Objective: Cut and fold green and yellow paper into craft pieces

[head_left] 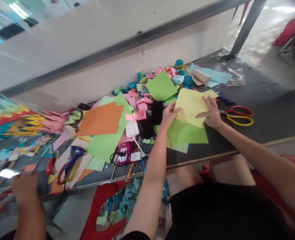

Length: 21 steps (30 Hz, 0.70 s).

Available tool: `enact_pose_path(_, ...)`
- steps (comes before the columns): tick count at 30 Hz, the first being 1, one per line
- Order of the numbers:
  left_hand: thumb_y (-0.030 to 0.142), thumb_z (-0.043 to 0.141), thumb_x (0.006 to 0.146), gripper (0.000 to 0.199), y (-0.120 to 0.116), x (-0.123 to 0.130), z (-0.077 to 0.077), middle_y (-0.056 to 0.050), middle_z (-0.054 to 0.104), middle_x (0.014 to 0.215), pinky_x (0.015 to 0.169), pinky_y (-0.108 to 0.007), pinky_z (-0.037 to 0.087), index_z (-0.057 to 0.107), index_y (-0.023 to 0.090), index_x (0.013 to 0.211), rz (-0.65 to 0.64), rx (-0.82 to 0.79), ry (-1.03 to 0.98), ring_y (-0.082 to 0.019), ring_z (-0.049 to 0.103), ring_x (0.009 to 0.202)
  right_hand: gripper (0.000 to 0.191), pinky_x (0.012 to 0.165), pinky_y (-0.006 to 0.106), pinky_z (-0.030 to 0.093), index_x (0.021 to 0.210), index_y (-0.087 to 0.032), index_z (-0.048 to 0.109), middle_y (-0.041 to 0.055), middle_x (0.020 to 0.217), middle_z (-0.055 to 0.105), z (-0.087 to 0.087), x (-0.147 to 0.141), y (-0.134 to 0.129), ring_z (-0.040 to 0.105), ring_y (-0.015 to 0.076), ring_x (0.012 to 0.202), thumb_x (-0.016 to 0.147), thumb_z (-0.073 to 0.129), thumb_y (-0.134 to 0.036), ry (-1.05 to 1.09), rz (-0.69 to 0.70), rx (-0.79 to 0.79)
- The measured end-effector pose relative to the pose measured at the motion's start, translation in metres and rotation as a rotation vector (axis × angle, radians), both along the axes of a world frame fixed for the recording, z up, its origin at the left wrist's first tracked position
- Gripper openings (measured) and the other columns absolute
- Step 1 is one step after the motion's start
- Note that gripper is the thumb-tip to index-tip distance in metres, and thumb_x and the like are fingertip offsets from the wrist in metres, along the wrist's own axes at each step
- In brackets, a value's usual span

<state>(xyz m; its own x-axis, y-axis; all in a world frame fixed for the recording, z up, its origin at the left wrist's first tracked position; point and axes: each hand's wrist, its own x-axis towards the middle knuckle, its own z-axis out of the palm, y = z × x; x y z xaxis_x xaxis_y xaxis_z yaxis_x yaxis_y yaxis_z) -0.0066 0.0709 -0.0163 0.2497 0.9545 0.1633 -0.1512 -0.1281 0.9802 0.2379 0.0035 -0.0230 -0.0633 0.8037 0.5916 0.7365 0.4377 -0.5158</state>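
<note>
A pale yellow sheet of paper (190,104) lies between my hands, over green sheets (197,133) near the table's front edge. My left hand (169,115) pinches its left edge between thumb and fingers. On the right side of the same sheet, my right hand (211,111) rests with its fingers spread, palm toward the paper. Scissors with red and yellow handles (240,116) lie just right of my right hand, beside a dark blue tool (224,98).
Pink, blue and green paper pieces (142,100) are heaped behind. Orange sheets (101,118), a purple device (124,153) and a white adapter (132,129) lie leftward. Another person's hand (26,183) is at lower left. A metal post (247,28) stands at the back right.
</note>
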Motion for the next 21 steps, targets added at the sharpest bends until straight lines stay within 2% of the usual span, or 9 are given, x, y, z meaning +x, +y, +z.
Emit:
enact_pose_path(3,0.062,0.085,0.069,0.058,-0.004,0.002,0.0,-0.01,0.077,0.105,0.085,-0.036,0.057,0.069,0.019,0.104,-0.084,-0.009,-0.031,-0.024,0.072,0.094,0.027,0.129,0.059,0.02,0.086,-0.026,0.081,0.0037,0.154,0.056,0.002,-0.002,-0.002,0.038,0.0349,0.152,0.092,0.057,-0.038,-0.035,-0.022,-0.026)
enact_pose_path(5,0.061,0.085,0.069,0.056,-0.006,0.004,0.001,-0.01,0.077,0.104,0.083,-0.035,0.056,0.067,0.019,0.102,-0.018,-0.003,-0.04,-0.023,0.072,0.092,0.03,0.127,0.059,0.023,0.107,-0.027,0.078,0.0059,0.155,0.055,0.003,-0.004,-0.005,0.038,0.0349,0.151,0.093,0.055,-0.04,-0.037,-0.071,-0.008)
enact_pose_path(7,0.057,0.083,0.074,0.05,-0.004,0.006,0.003,-0.009,0.075,0.104,0.085,-0.033,0.055,0.064,0.019,0.101,0.185,0.012,-0.067,-0.021,0.072,0.092,0.042,0.126,0.061,0.024,0.129,-0.025,0.068,0.0096,0.158,0.051,0.005,-0.004,-0.006,0.035,0.0359,0.152,0.094,0.053,-0.042,-0.014,-0.163,0.041)
enact_pose_path(9,0.052,0.075,0.084,0.039,-0.002,0.006,0.005,-0.007,0.073,0.103,0.087,-0.03,0.054,0.059,0.02,0.1,0.483,0.001,-0.12,-0.018,0.07,0.094,0.053,0.126,0.063,0.022,0.141,-0.021,0.058,0.0135,0.159,0.049,0.01,0.0,-0.005,0.033,0.0375,0.153,0.093,0.055,-0.043,-0.018,-0.245,0.072)
enact_pose_path(11,0.047,0.065,0.093,0.03,-0.001,0.007,0.006,-0.006,0.071,0.101,0.088,-0.028,0.053,0.054,0.02,0.1,0.729,-0.033,-0.154,-0.017,0.069,0.097,0.057,0.126,0.065,0.018,0.14,-0.019,0.057,0.0145,0.158,0.05,0.018,0.007,0.001,0.034,0.039,0.152,0.088,0.06,-0.042,-0.102,-0.266,0.043)
enact_pose_path(13,0.046,0.059,0.097,0.027,-0.004,0.008,0.007,-0.006,0.07,0.1,0.09,-0.028,0.052,0.052,0.02,0.099,0.861,-0.022,-0.116,-0.017,0.069,0.1,0.056,0.126,0.066,0.013,0.134,-0.019,0.062,0.0143,0.159,0.049,0.028,0.015,0.009,0.033,0.0408,0.152,0.081,0.068,-0.038,-0.253,-0.23,-0.038)
enact_pose_path(17,0.058,0.054,0.098,0.04,-0.014,0.01,0.011,-0.009,0.07,0.103,0.094,-0.03,0.051,0.054,0.018,0.103,0.915,0.135,0.027,-0.021,0.069,0.108,0.055,0.125,0.068,0.011,0.131,-0.012,0.065,0.0184,0.161,0.045,0.05,0.017,0.032,0.034,0.0409,0.15,0.078,0.069,-0.03,-0.622,-0.116,-0.164)
enact_pose_path(19,0.062,0.051,0.098,0.046,-0.017,0.008,0.012,-0.011,0.07,0.107,0.096,-0.03,0.05,0.053,0.017,0.107,0.933,0.17,0.057,-0.022,0.068,0.112,0.05,0.124,0.066,0.015,0.129,-0.01,0.067,0.0195,0.154,0.052,0.06,0.009,0.043,0.041,0.0383,0.146,0.082,0.064,-0.025,-0.766,-0.071,-0.153)
enact_pose_path(21,0.062,0.047,0.1,0.046,-0.018,0.004,0.012,-0.012,0.068,0.111,0.098,-0.031,0.05,0.051,0.017,0.112,0.908,0.163,0.07,-0.022,0.066,0.115,0.032,0.125,0.06,0.022,0.113,-0.013,0.075,0.0161,0.134,0.068,0.07,-0.004,0.053,0.052,0.0328,0.134,0.087,0.056,-0.017,-0.836,-0.007,-0.145)
